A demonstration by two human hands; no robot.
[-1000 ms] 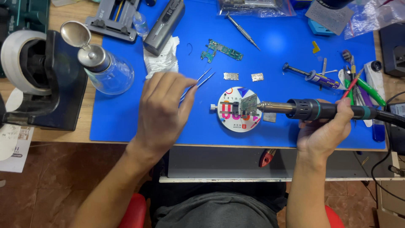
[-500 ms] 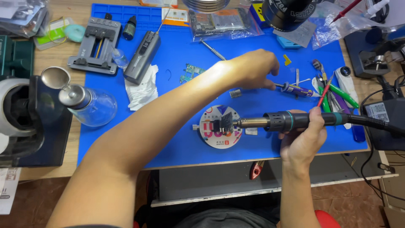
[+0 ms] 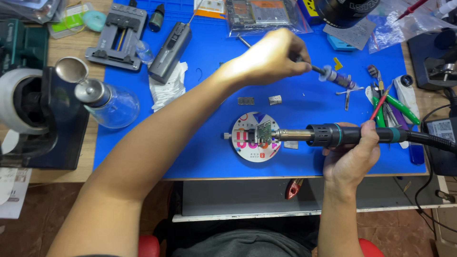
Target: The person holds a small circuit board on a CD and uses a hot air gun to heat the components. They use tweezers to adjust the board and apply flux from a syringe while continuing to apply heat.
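Note:
My left hand (image 3: 269, 57) reaches across the blue mat (image 3: 200, 147) to the right, fingers closed on the end of a small clear syringe (image 3: 335, 76) lifted slightly above the mat. My right hand (image 3: 352, 154) grips the black handle of a hot-air tool (image 3: 340, 134) with a green ring. Its metal nozzle points left, right at a small green circuit board (image 3: 264, 132) clamped on a round white holder (image 3: 247, 145).
Two small metal chips (image 3: 245, 101) lie above the holder. A glass bottle with a pump top (image 3: 112, 107), a white tissue (image 3: 166, 88), a dark handheld device (image 3: 169, 47) and a grey vise (image 3: 116, 35) sit at left. Screwdrivers and tweezers (image 3: 388, 102) crowd the right edge.
My left hand left the spot beside the round holder, crossed up and right, and now holds the syringe. The hot-air tool has stayed over the board.

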